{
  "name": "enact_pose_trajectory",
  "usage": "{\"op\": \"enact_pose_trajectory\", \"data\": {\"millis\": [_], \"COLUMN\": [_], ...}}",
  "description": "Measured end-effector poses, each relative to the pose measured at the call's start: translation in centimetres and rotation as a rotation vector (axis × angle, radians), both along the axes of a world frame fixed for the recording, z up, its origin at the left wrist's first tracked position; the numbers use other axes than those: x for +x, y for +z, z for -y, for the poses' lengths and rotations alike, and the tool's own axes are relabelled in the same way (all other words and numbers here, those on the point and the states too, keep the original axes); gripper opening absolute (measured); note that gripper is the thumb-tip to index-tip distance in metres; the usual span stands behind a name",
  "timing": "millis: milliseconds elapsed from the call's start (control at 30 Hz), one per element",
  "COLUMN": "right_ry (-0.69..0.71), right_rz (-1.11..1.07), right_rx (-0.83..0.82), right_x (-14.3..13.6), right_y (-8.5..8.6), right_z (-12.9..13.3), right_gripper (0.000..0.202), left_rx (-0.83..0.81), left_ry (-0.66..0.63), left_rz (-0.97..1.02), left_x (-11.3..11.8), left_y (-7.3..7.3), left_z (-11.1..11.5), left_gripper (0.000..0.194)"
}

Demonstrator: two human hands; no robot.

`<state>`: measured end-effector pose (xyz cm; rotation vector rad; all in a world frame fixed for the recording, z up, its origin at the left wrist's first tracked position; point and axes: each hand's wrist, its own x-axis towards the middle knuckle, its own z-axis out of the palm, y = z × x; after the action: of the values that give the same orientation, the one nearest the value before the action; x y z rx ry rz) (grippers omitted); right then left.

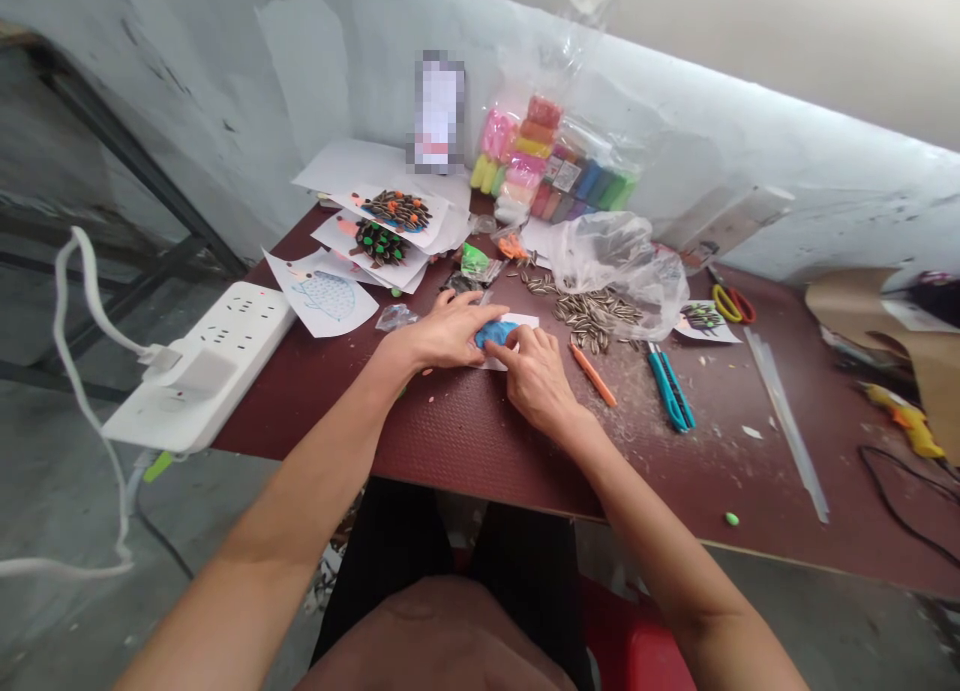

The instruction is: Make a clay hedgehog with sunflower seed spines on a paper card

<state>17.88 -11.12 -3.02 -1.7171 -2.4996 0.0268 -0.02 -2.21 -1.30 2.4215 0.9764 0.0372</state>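
Blue modelling clay [495, 334] lies spread on a small white paper card [529, 321] on the dark red table. My left hand [454, 329] rests at the card's left side, its fingers stretched out and apart over the card and the clay's edge. From the right, my right hand [536, 371] presses the clay with its fingertips, fingers bent and close together. Both hands cover part of the card. Just right of them lie a pile of striped sunflower seeds [592, 316], an orange pen-like stick [594, 375] and a teal utility knife [670, 386].
Finished seed-hedgehog cards [394, 211] and a drawn hedgehog sheet [322, 293] lie at left, beside a white power strip [225, 361]. Behind are bagged coloured clays [540, 161] and a phone [439, 111]. Scissors [731, 303], clear sticks [787, 426] and a yellow glue gun [904, 421] lie right.
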Motion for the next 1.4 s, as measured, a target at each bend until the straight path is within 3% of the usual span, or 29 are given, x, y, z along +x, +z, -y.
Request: {"op": "enact_pose_trajectory", "data": {"millis": [267, 500, 767, 1400], "right_ry": [0.062, 0.041, 0.017, 0.021], "right_rz": [0.022, -0.001, 0.008, -0.011], "right_rx": [0.043, 0.089, -0.008, -0.044], "right_x": [0.3, 0.3, -0.3, -1.1], "right_y": [-0.1, 0.1, -0.1, 0.5], "right_z": [0.6, 0.2, -0.4, -0.5], "right_gripper": [0.044, 0.045, 0.043, 0.045], "left_rx": [-0.012, -0.041, -0.044, -0.047], "left_ry": [-0.049, -0.035, -0.042, -0.02], "left_rz": [0.008, 0.013, 0.005, -0.02], "left_x": [-0.6, -0.5, -0.4, -0.2], "left_y": [-0.6, 0.0, 0.2, 0.4], "left_z": [-0.4, -0.1, -0.1, 0.0], "left_gripper": [0.079, 0.075, 0.077, 0.076]}}
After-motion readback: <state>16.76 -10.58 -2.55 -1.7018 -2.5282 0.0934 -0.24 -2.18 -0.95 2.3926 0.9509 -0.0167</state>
